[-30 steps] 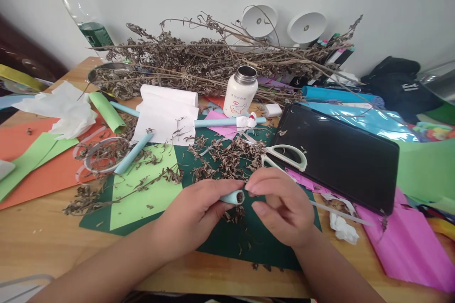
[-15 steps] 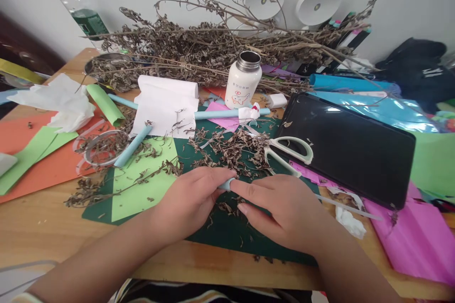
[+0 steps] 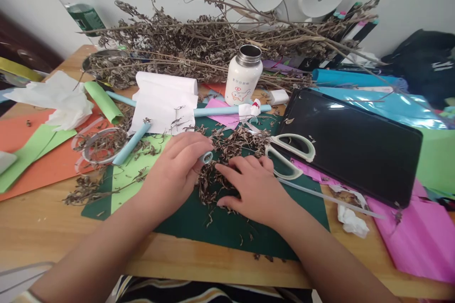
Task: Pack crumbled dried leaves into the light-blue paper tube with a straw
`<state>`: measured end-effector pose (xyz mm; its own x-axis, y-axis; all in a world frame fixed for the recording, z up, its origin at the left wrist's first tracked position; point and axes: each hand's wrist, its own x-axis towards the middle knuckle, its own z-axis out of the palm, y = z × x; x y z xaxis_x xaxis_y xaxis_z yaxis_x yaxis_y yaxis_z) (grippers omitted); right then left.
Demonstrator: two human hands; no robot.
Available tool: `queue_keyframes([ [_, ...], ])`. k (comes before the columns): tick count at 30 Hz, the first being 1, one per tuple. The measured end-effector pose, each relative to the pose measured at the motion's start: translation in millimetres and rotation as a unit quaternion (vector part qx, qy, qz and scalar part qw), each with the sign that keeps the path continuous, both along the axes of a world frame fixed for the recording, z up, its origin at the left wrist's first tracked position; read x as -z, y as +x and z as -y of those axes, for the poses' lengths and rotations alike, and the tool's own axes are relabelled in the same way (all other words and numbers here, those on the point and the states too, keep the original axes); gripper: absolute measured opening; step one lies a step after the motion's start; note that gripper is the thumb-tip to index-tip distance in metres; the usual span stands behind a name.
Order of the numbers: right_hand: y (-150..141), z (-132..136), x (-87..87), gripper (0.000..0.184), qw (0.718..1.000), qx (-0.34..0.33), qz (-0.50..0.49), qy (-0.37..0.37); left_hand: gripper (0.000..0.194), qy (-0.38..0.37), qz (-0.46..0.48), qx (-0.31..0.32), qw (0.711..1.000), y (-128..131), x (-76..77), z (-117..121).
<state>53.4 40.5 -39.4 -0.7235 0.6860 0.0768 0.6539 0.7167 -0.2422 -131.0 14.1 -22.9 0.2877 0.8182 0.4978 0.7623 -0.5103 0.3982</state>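
Note:
My left hand (image 3: 174, 175) is closed round a short light-blue paper tube (image 3: 205, 157), its open end pointing right over the dark green mat (image 3: 227, 227). My right hand (image 3: 252, 187) lies beside it on a heap of dried brown leaves (image 3: 227, 161), fingers curled and pressing into the crumbs. The two hands nearly touch at the tube's mouth. White-handled scissors (image 3: 291, 154) lie just right of my right hand.
Dried branches (image 3: 220, 42) pile along the back. A white flask (image 3: 243, 75), white folded paper (image 3: 163, 104), more blue tubes (image 3: 131, 144), a tape ring (image 3: 101, 144), a black tablet (image 3: 351, 144), and green, orange and pink sheets surround the mat.
Both hands have moved forward onto the leaf heap. The tube went with my left hand. My right hand left the tube's mouth and now presses on the leaves.

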Motion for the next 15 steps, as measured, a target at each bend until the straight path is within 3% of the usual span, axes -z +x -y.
queue_keyframes([
  [8,-8.2,-0.4,2.9,0.027,0.999,-0.037,0.022,-0.001,0.026,-0.021,-0.056,-0.058,0.997,-1.6,-0.8,3.0],
  [15,-5.1,1.1,-0.4,0.037,0.999,-0.025,-0.038,0.003,0.017,-0.017,0.021,-0.072,0.997,-5.2,0.8,2.1],
])
